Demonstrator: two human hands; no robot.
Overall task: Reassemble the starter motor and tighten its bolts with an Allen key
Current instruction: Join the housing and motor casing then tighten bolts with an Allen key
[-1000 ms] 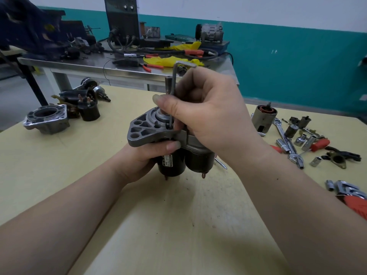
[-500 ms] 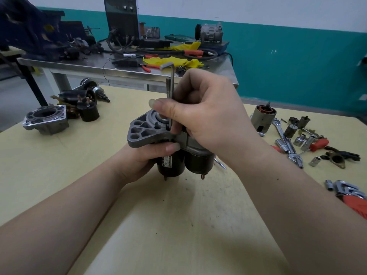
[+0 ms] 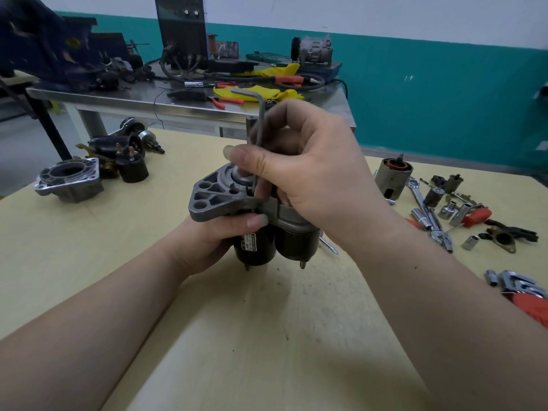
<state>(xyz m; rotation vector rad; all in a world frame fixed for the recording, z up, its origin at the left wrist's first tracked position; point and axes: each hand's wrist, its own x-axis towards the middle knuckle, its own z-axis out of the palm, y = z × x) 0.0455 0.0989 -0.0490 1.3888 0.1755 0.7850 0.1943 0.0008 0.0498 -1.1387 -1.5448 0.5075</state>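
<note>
Well left of the hands, an alloy housing [image 3: 68,180] and black solenoid [image 3: 132,169] sit on the tabletop [image 3: 89,247]. L hand [image 3: 213,235] grips the starter [image 3: 237,209] from below, holding it upright just above the tabletop, thumb across the front under the flange. R hand [image 3: 308,173] reaches over the top, fingers pinching an Allen key [image 3: 257,134] that stands vertical, short arm pointing left, tip down at the flange. Right of the hands: armature [image 3: 393,179], ratchet [image 3: 427,212], sockets [image 3: 447,210].
</note>
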